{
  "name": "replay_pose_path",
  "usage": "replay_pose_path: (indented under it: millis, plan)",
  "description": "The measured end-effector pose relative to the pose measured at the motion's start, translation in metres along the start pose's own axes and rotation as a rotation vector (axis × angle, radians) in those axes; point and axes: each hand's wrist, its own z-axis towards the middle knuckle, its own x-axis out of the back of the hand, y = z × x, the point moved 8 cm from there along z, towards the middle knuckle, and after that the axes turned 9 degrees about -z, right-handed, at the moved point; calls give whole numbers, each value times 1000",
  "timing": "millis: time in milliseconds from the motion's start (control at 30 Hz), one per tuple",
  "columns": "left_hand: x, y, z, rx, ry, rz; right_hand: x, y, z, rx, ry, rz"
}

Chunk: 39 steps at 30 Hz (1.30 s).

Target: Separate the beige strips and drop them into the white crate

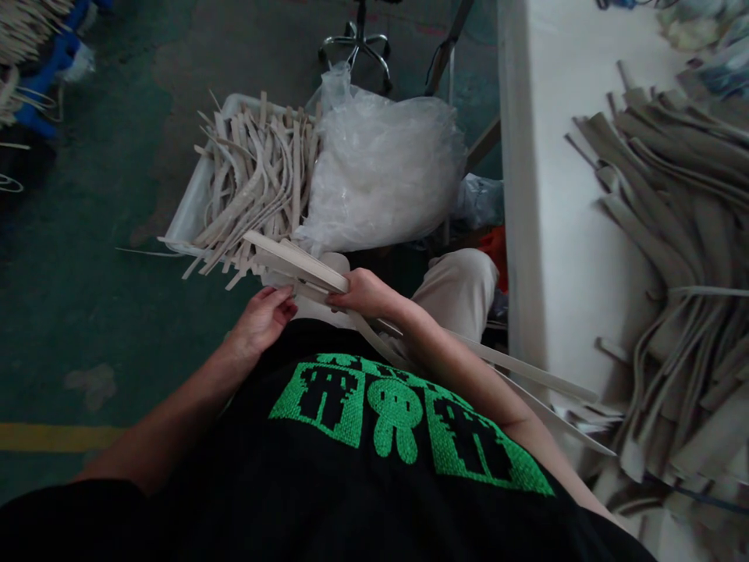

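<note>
My right hand (363,293) is closed around a bundle of long pale strips (298,261), which runs from in front of my lap back under my right arm toward the white table (544,234). My left hand (263,316) has its fingers curled against the near end of the same bundle. Just beyond both hands stands a white crate (193,207) filled with several loose pale strips (257,179). My black shirt with a green print fills the lower part of the view.
A crumpled clear plastic bag (380,168) lies on the right part of the crate. A large heap of grey-beige strips (684,234) covers the table at the right. A chair base (356,47) stands on the green floor beyond. Blue bins with strips (35,55) sit at far left.
</note>
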Motion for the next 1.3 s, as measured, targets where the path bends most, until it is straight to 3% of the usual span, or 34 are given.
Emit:
replay_pose_path:
  millis: [133,367,500,633,767,900,967,1167,1300]
  plan:
    - [-15,-19,-7,79,-88,39,4,-8,7,9,62,-34]
    - [-3,-2,1,7,-20,14,8,6,-1,-33,44,-111]
    - [-16,-21,-7,103,-95,58,7,-1,2,-20,120,-100]
    - [-16,-21,-9,124,-85,11,10,12,7,36,132,201]
    - [-16,-20,-18,318,-97,-53,20,25,10,193,198,563]
    - [-31,-36,-42,525,-184,-75,11,6,9,347,136,657]
    - [-35,-43,-47,562,-199,-63,8,-3,4,377,120,665]
    - [-19,-23,-20,313,-38,-164,19,0,-18,369,173,584]
    - [-15,-21,-16,305,-22,-132,9,-9,-20,439,92,462]
